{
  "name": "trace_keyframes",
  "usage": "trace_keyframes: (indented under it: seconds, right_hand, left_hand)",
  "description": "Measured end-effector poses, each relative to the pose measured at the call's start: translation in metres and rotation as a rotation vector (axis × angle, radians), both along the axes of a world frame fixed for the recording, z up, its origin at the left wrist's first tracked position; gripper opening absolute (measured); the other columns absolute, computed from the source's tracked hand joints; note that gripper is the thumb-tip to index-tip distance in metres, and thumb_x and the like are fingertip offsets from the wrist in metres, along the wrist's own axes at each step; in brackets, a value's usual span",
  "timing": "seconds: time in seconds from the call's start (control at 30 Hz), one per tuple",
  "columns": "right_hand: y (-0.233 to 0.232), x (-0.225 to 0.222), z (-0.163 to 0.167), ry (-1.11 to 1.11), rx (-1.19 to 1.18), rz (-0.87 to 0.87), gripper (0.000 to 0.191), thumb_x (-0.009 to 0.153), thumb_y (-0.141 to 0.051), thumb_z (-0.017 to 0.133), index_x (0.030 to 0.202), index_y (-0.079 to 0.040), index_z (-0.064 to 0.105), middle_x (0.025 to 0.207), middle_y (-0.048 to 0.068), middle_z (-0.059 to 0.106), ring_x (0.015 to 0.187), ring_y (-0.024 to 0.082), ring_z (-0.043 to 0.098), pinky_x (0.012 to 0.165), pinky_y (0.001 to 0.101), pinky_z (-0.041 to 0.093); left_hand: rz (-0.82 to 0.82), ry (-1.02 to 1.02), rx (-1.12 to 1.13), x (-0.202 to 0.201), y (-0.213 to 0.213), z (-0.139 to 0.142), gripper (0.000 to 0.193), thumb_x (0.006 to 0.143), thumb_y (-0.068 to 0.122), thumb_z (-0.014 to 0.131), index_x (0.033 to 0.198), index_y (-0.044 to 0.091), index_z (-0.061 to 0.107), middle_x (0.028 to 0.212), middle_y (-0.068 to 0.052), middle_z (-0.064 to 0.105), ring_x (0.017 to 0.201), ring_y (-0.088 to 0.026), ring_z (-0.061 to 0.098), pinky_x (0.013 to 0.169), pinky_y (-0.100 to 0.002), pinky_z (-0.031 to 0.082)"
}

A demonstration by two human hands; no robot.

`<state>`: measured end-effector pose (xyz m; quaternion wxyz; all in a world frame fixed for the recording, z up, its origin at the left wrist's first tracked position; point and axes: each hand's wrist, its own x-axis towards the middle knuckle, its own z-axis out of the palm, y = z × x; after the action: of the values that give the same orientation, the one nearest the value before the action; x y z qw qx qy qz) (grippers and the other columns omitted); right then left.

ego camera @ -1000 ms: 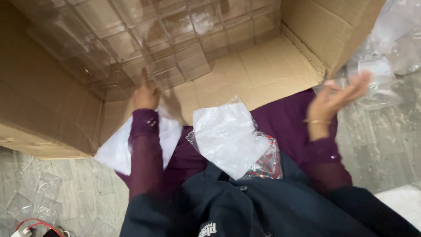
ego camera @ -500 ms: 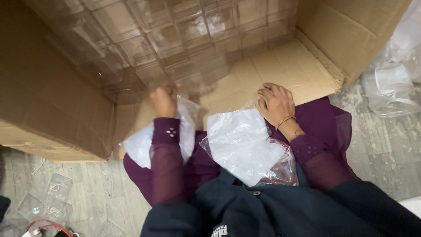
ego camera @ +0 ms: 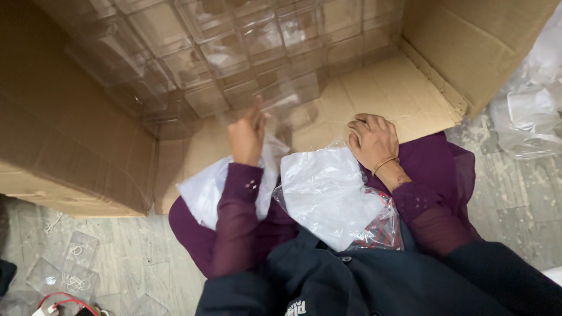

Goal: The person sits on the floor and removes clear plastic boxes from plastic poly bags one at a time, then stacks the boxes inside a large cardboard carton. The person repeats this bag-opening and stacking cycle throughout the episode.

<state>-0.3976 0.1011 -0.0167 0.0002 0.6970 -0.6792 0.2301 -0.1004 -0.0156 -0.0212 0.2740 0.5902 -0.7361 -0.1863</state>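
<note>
I sit on the floor facing a big cardboard box [ego camera: 70, 146] that lies on its side. Stacked clear plastic boxes [ego camera: 193, 52] fill it. My left hand [ego camera: 247, 133] reaches up to the front of the stack, its fingers on one blurred clear plastic box [ego camera: 293, 96] at the bottom row. My right hand [ego camera: 372, 140] lies with curled fingers on the top edge of a cloudy plastic bag [ego camera: 328, 193] in my lap. Under that bag's lower right corner a packet with red contents [ego camera: 383, 231] shows. A second white bag [ego camera: 202, 190] lies under my left forearm.
The box's open flap [ego camera: 386, 93] lies flat in front of my knees. Crumpled clear plastic wrap [ego camera: 527, 117] is heaped on the wooden floor at the right. Several loose clear lids or boxes [ego camera: 67, 266] and a red cable [ego camera: 64, 303] lie at the lower left.
My right hand swung in from the right, by the plastic wrap, onto the bag in my lap. My left hand lifted from the bag toward the clear boxes.
</note>
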Motion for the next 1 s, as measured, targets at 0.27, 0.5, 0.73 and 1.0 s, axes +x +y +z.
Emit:
trace_keyframes:
  seconds: [0.27,0.5,0.73,1.0]
  right_hand:
    - [-0.001,0.002,0.002,0.016,-0.013,0.003,0.019,0.088,-0.021,0.07,0.106,-0.016,0.075,0.121,0.0,0.068,0.118,0.023,0.06,0.102,0.0418,0.044]
    - [0.0,0.002,0.001,0.015,0.007,0.002,0.02,0.087,-0.021,0.07,0.106,-0.017,0.075,0.121,0.001,0.068,0.118,0.024,0.059,0.101,0.0425,0.044]
    - [0.001,0.0,-0.002,0.008,-0.006,0.012,0.02,0.088,-0.021,0.07,0.107,-0.016,0.075,0.122,0.001,0.068,0.118,0.024,0.06,0.102,0.0426,0.044]
    - [-0.002,0.008,0.0,0.012,0.01,0.006,0.021,0.088,-0.022,0.071,0.108,-0.017,0.075,0.122,0.0,0.068,0.118,0.023,0.06,0.102,0.042,0.044]
  left_hand:
    - [0.041,-0.005,0.104,-0.07,-0.035,-0.057,0.047,0.097,0.026,0.07,0.142,0.027,0.059,0.082,-0.026,0.07,0.08,-0.045,0.07,0.071,-0.054,0.054]
    - [-0.093,0.139,-0.028,-0.062,-0.043,-0.056,0.067,0.089,0.029,0.077,0.145,0.007,0.047,0.105,-0.028,0.071,0.09,-0.049,0.068,0.074,-0.054,0.055]
    - [-0.08,-0.104,0.206,0.037,-0.082,-0.062,0.033,0.085,0.035,0.079,0.088,0.002,0.077,0.083,-0.024,0.071,0.079,-0.041,0.071,0.072,-0.051,0.054]
    - [0.446,-0.005,-0.249,0.221,-0.119,0.026,0.076,0.089,0.035,0.087,0.135,-0.014,0.051,0.121,-0.031,0.068,0.115,-0.044,0.065,0.104,-0.043,0.049]
